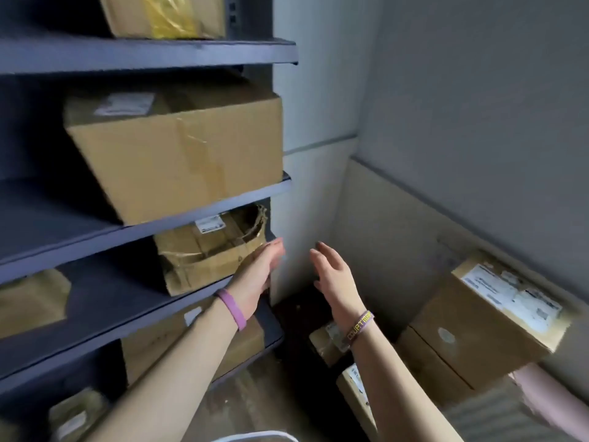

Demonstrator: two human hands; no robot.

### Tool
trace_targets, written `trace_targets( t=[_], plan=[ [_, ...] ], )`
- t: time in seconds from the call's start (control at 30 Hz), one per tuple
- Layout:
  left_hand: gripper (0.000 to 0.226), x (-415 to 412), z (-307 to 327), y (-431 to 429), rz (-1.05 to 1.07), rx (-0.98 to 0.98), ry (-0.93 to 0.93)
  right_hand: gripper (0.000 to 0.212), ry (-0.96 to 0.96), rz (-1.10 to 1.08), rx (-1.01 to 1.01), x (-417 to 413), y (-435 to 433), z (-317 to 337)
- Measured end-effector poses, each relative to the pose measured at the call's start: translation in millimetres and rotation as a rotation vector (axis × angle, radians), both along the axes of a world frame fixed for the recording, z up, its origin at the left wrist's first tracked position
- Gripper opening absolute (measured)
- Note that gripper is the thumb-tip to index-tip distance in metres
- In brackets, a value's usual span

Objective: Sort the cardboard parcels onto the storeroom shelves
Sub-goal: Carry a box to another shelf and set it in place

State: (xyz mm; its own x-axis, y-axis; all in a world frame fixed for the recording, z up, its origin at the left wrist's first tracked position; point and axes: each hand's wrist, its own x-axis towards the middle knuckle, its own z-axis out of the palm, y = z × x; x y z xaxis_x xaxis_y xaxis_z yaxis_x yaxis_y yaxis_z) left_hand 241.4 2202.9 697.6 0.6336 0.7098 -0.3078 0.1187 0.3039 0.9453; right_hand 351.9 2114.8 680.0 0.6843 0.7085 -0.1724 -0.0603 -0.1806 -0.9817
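Note:
A crumpled, taped cardboard parcel [204,260] sits at the right end of a dark metal shelf [105,301]. My left hand [264,269] lies with straight fingers against that parcel's right side. My right hand [331,269] hovers open a little to the right, holding nothing, palm turned toward the left hand. A large cardboard box [178,154] fills the shelf above. On the floor at the right stand stacked parcels with white labels [487,320].
Another box with yellow tape [165,14] sits on the top shelf. More parcels lie on the lower shelves [32,301] and on the floor [328,342]. Grey walls close off the corner right of the shelving. A pink sleeve [551,400] shows at the lower right.

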Motion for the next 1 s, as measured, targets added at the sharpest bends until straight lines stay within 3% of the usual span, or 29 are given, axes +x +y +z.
trace_targets(
  t=[0.3, 0.57, 0.77, 1.0],
  plan=[
    [0.034, -282.9, 19.9, 16.9, 0.587, 0.045, -0.098, 0.049, -0.081, 0.605, 0.153, -252.8, 98.9, 31.4],
    [0.068, -561.6, 11.0, -7.6, 0.925, 0.055, -0.031, 0.048, 0.010, 0.945, 0.139, -536.3, 129.6, 17.7],
    [0.044, -756.2, 9.7, -17.8, 1.160, 0.060, 0.023, 0.050, 0.043, 1.119, 0.125, -722.6, 142.7, 14.0],
    [0.042, -917.5, 25.2, -11.9, 1.342, 0.046, 0.072, 0.051, 0.063, 1.280, 0.143, -892.0, 166.1, 19.8]
  ],
)
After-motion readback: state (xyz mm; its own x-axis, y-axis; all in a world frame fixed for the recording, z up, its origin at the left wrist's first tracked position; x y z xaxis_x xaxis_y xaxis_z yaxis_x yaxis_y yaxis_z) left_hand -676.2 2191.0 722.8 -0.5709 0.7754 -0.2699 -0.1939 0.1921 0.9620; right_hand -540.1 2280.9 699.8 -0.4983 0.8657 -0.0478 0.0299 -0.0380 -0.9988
